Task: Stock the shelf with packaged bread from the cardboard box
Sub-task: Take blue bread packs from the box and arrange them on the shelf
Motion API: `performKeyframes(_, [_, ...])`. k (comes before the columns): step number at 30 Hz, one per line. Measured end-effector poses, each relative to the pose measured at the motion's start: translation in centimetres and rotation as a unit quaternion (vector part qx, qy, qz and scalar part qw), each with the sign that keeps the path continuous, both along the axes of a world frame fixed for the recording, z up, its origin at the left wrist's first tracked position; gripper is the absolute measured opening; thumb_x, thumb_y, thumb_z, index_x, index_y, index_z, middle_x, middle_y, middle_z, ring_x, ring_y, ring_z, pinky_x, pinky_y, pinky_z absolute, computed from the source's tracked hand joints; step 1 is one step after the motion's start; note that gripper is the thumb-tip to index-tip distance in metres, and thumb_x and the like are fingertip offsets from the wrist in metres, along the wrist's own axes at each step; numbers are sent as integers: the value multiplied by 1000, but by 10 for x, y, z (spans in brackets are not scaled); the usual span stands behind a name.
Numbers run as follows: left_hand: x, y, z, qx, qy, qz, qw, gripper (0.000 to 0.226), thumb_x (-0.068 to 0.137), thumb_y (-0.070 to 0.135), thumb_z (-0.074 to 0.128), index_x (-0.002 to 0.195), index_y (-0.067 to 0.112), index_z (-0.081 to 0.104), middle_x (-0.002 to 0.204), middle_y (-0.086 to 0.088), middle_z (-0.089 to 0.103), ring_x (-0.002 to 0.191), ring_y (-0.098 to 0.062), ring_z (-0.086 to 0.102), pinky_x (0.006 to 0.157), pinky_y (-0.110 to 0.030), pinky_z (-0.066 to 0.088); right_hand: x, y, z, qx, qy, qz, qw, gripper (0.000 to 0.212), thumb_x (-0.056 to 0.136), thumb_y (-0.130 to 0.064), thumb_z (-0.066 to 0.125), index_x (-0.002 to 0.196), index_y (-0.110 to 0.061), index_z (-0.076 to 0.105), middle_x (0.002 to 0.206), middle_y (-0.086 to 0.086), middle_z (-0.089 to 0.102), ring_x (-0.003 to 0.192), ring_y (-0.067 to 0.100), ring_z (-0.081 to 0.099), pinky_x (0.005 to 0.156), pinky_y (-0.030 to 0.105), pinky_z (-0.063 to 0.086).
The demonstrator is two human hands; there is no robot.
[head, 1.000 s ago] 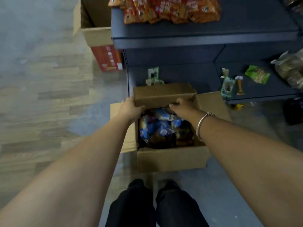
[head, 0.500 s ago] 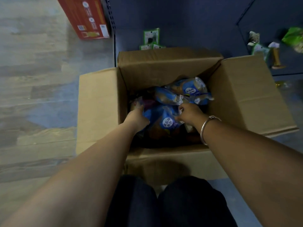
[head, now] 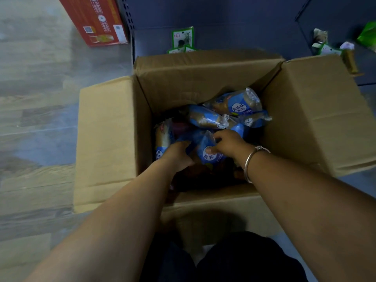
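cardboard box (head: pixel 203 82): open, floor | bread packs (head: pixel 234 106): blue, heaped inside

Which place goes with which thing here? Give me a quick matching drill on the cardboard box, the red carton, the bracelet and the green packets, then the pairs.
Things:
1. cardboard box
2. red carton
3. bracelet
4. green packets

Places:
A. on the right wrist
B. on the dark shelf just behind the box's far flap
C. on the floor at the far left, beside the shelf
D. open on the floor in front of the person, holding blue bread packs

Pairs: 1-D, 2-C, 3-A, 4-B
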State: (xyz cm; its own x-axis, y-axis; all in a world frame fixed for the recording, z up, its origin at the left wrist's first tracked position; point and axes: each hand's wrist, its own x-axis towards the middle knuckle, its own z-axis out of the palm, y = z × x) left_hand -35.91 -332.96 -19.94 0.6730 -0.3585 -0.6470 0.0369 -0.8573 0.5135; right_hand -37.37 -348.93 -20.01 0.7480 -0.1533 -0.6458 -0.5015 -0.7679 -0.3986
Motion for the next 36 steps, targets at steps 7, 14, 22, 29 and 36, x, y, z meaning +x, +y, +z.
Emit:
performKeyframes(7, [-3,8,-10,-15,18,78,997,59,87,30,63,138,10,43,140,-10,47,128,-25,45,102,-29,35,-5,-8,2,7,-35,-34,999,31,77,-23,74,101,-5,68,110,13,65,107,24,59,77,23,39])
performKeyframes(14, [-9,16,5,-79,79,242,964,46,90,30,59,129,7,53,122,-13,60,110,-28,57,89,-33,45,-13,-19,25,26,-53,-63,996,32,78,-24,74,100,-3,68,109,14,68,106,25,62,86,29,49])
performKeyframes(22, [-15,8,87,-90,132,313,936,28,90,15,59,114,1,58,70,-5,52,61,-15,48,56,-24,39,-19,-29,106,24,-56,-87,994,35,79,-30,72,101,-4,68,108,12,68,104,25,63,83,30,49])
performKeyframes(29, [-9,3,194,-83,104,292,947,26,85,5,63,110,-5,61,79,-14,61,78,-25,59,62,-27,47,-22,-34,213,65,-57,-126,988,21,79,-25,73,88,-7,68,115,17,65,104,28,64,89,34,52])
performKeyframes(36, [-3,-2,322,-119,21,284,951,11,80,14,71,77,7,63,84,-15,66,84,-26,65,72,-32,50,-21,-37,348,76,-92,-131,984,31,82,-26,70,103,-4,67,102,10,67,97,23,63,75,26,47])
